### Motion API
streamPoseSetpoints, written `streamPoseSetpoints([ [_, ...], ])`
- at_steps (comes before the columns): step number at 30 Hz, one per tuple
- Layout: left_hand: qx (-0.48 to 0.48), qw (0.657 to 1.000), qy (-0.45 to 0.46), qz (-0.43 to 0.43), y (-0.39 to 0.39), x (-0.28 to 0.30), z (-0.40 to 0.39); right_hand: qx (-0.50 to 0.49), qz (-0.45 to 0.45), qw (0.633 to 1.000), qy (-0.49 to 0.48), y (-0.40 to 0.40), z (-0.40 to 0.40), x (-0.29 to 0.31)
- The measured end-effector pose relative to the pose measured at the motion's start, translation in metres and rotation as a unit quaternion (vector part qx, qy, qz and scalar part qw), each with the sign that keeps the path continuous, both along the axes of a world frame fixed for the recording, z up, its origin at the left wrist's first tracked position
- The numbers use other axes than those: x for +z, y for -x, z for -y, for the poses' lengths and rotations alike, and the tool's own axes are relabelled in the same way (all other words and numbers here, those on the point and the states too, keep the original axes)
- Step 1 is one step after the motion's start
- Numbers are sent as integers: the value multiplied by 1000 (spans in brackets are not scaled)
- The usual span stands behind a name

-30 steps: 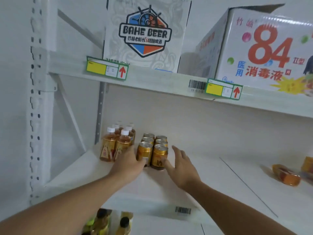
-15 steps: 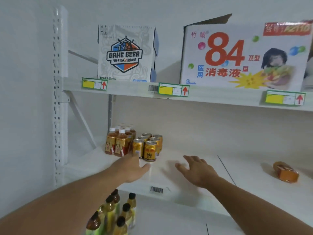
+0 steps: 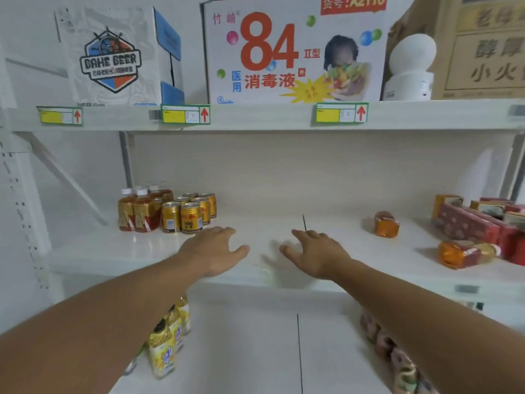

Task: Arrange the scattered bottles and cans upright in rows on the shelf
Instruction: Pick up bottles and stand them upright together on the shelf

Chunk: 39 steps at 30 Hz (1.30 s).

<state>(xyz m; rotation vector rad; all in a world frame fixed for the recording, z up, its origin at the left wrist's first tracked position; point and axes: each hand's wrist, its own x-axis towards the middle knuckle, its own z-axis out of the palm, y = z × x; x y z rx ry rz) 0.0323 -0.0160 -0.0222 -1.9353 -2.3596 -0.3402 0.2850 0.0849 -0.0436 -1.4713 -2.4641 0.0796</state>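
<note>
Bottles (image 3: 139,210) and cans (image 3: 191,213) stand upright in short rows at the far left of the middle shelf (image 3: 113,251), caps and tops level. Both hands are empty with fingers loosely spread: the left hand (image 3: 211,251) hovers just right of the cans, the right hand (image 3: 315,251) further right of them, apart from each other and from everything. Well right of the cans, two orange bottles lie on their sides, one (image 3: 386,224) toward the back, one (image 3: 461,254) near the shelf's front edge. The likely trouble is a rolling bottle: a careless reach could nudge the front one off the edge, and a sweeping forearm could topple the cans already set. Red boxes (image 3: 477,223) crowd the fallen bottles on the side away from the cans. Above the cans sit a beer carton (image 3: 110,56) and a disinfectant carton (image 3: 292,52).
</note>
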Motion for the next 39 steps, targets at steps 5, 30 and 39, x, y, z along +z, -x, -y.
streamPoseSetpoints([
  [5,-70,997,10,-8,-41,0,-48,-52,38,998,-26,-56,6,11],
  [30,-300,953,17,-28,-304,38,-184,-326,-11,944,54,-312,-34,43],
  [39,-239,971,-21,-13,-320,17,-225,-341,27,938,58,-292,-92,25],
])
